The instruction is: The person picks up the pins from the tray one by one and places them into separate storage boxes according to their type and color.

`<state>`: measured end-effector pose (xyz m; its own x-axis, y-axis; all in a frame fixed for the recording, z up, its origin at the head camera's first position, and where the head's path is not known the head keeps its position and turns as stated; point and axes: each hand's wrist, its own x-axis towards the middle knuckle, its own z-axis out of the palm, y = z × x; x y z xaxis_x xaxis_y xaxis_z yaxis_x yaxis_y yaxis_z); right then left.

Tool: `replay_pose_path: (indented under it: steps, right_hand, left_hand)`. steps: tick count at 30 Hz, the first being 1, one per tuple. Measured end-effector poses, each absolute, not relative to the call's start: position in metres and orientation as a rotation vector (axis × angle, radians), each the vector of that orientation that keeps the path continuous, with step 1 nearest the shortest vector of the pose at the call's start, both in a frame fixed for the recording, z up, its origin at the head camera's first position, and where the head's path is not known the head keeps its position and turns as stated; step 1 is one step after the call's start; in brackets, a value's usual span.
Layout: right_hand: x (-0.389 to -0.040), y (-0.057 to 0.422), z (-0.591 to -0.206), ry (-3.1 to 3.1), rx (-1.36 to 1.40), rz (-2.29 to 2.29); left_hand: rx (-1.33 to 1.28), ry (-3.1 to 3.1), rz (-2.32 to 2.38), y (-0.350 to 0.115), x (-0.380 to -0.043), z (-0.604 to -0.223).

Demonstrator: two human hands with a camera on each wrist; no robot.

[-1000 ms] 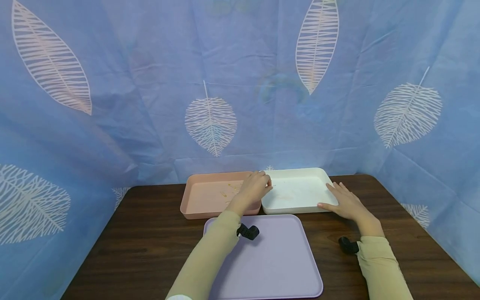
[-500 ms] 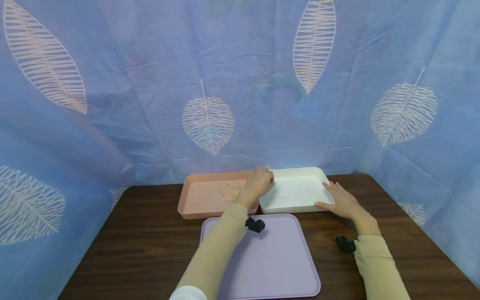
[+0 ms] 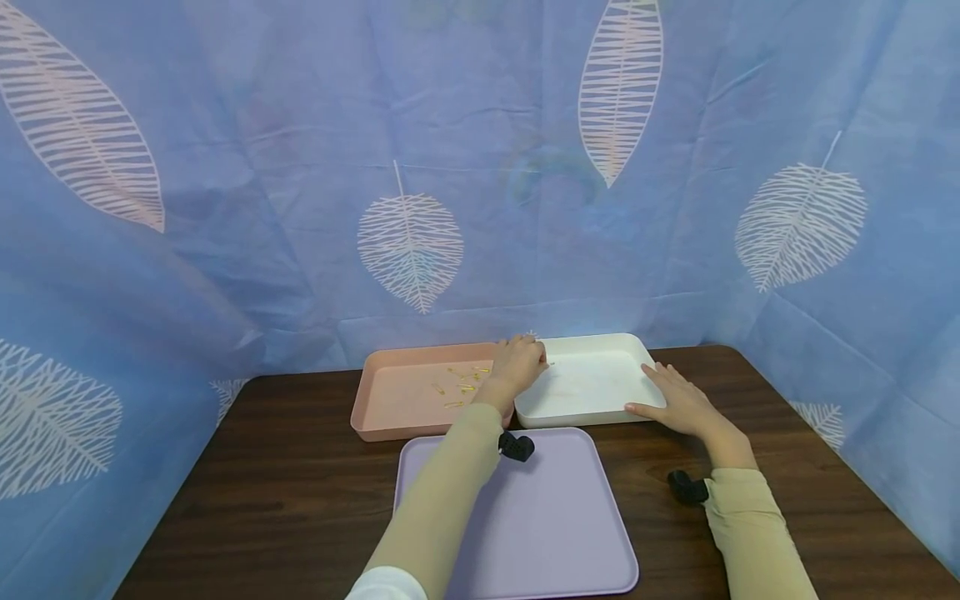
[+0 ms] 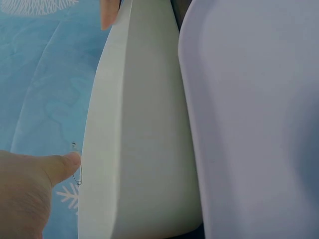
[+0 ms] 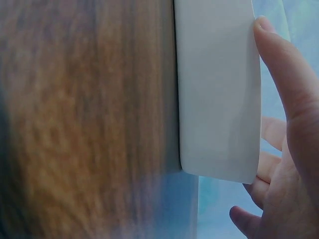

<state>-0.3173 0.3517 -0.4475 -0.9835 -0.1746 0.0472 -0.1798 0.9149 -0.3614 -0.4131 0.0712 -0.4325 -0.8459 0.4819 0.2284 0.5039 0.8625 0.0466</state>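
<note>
The left hand [image 3: 519, 363] has its grip pinched on a thin, wire-like metal safety pin [image 4: 74, 145], above a white, rectangular, smooth-walled tray [image 3: 600, 387]; such slim wire could slip. Rightward of that grip, the spread right hand [image 3: 684, 404] touches the rim; a nudge might jog it.

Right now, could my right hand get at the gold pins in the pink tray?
Probably not directly: your right hand is at the right end of the white tray, and your left hand is between it and the gold pins. Going around or over that hand might work.
</note>
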Motion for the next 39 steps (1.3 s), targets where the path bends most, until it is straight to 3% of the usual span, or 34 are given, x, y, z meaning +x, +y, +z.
replay_pose_path:
  steps: [18,39]
  right_hand:
    - [-0.318,0.351,-0.451,-3.062,0.277,0.59]
    - [-0.319,0.352,-0.448,-3.082,0.255,0.591]
  left_hand:
    - [-0.819,-2.747,-0.157,0.064,-0.407,-0.428]
    - [-1.1,-2.314,-0.14,0.009,-0.357,-0.409]
